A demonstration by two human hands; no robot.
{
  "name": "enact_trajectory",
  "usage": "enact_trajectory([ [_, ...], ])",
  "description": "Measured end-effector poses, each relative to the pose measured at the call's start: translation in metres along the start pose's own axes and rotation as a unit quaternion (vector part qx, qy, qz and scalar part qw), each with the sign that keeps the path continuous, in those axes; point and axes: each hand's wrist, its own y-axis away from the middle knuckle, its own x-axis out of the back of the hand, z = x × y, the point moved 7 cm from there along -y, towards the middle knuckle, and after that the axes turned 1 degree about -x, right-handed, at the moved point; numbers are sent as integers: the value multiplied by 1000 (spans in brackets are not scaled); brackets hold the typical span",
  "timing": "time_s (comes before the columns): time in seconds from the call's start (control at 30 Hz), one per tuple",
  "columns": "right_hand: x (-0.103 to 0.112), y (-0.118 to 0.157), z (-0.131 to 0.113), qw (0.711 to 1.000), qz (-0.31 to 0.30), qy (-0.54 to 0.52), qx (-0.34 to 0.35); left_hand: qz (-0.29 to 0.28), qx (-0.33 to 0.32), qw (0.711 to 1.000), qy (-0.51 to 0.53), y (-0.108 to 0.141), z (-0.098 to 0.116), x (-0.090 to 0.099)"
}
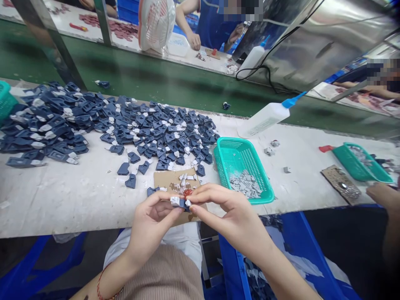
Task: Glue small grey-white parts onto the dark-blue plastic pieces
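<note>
Both hands, left hand [153, 221] and right hand [225, 216], pinch one blue clip [183, 203] with their fingers above one cardboard piece [165, 179]; two green baskets [225, 143] sit on the table [62, 196]

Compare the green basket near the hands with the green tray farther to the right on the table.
The green basket is larger and has mesh walls; the green tray looks smaller and shallower. The basket holds a heap of grey pieces in its near corner; what lies in the tray is too blurred to tell. The basket sits beside the right hand; the tray lies well off to the right. Both are the same teal green and rest on the white table.
</note>
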Motion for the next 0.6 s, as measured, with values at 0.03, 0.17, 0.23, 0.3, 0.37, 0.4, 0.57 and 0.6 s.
enact_trajectory([
  [0.03, -1, 1, 0, 1000, 0, 5, 4, 1, 1, 1000, 1, 0, 0, 0],
  [0.17, -4, 3, -3, 1000, -1, 23, 17, 6, 2, 1000, 6, 1, -1, 2],
  [0.23, -4, 3, -5, 1000, 0, 24, 20, 8, 3, 1000, 6, 2, -1, 2],
  [0.3, 1, 3, -4, 1000, 10, 22, 18, 11, 10, 1000, 8, 2, -2, 3],
  [0.37, 15, 4, 4, 997, 54, 50, 13, 13, 22, 1000, 5, 2, -5, 7],
  [0.4, 24, 4, 11, 993, 84, 87, 9, 18, 26, 999, 2, 1, -5, 11],
  [0.57, 43, 8, 61, 927, 113, 357, 14, 46, 30, 998, -10, -4, -7, 33],
  [0.6, 41, 9, 69, 912, 107, 394, 22, 47, 28, 998, -12, -5, -6, 36],
])
